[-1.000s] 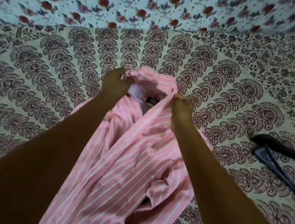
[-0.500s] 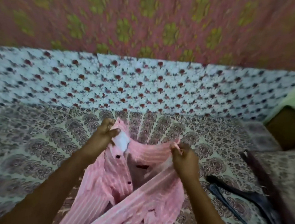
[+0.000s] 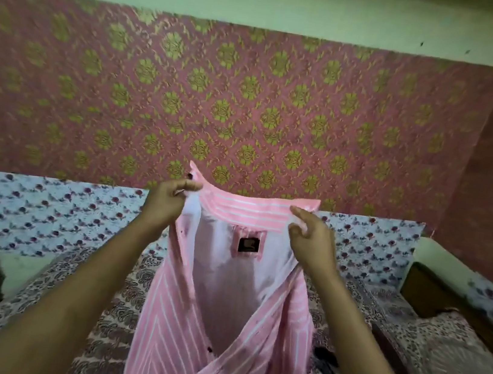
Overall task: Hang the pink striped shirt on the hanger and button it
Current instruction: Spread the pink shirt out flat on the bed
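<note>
The pink striped shirt (image 3: 188,321) hangs in the air in front of me, held up by its collar, front open so the pale lining and a dark neck label show. My left hand (image 3: 167,201) pinches the collar's left end. At the collar's right end my right hand (image 3: 310,240) pinches the cloth between thumb and fingers. The shirt's lower part drapes down between my forearms over the bed. A dark hanger (image 3: 328,361) peeks out on the bed just right of the shirt, mostly hidden behind my right forearm.
Below lies a bed with a patterned sheet (image 3: 112,320). A blue floral cloth (image 3: 45,212) runs along the wall behind it. Pink wallpaper with gold flowers (image 3: 250,108) fills the back. A wooden bed frame edge (image 3: 432,295) stands at the right.
Both hands have lifted the shirt off the bed and spread the collar apart, so it now hangs open. My view has tilted up from the bed toward the wall.
</note>
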A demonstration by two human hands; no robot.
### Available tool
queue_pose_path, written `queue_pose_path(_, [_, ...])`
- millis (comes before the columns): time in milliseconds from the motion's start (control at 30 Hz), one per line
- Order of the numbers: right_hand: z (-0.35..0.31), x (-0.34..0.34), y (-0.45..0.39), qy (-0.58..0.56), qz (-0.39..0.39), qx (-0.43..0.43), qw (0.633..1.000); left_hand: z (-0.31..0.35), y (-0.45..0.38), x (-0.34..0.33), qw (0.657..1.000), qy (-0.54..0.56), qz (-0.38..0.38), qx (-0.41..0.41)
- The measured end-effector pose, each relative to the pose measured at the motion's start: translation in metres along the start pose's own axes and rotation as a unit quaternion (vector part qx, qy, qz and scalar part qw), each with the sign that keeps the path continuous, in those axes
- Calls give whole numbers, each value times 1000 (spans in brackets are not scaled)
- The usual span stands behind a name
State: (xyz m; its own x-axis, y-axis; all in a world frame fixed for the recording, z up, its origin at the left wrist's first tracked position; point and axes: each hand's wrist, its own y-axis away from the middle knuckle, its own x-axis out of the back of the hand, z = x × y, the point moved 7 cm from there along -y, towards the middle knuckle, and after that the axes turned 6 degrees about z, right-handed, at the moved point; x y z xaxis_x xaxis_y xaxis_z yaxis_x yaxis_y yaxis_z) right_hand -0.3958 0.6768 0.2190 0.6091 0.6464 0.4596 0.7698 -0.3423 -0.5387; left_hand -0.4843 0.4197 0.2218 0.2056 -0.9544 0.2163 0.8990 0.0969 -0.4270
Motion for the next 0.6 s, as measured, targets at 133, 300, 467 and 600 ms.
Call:
queue_pose_path(133, [-55,52,32,52,-11,58,997,57,35,37,998,-30,-4,-53])
queue_pose_path(300, [-135,127,40,67,124,164,976,168,53,93,966,-83,92,-229])
queue_pose_path(467, [-161,124,31,198,98,140,965,189,56,93,922,-267,81,-270])
queue_pose_path(600, [-149,117,26,189,107,105,970,162,43,105,929,-272,69,-240])
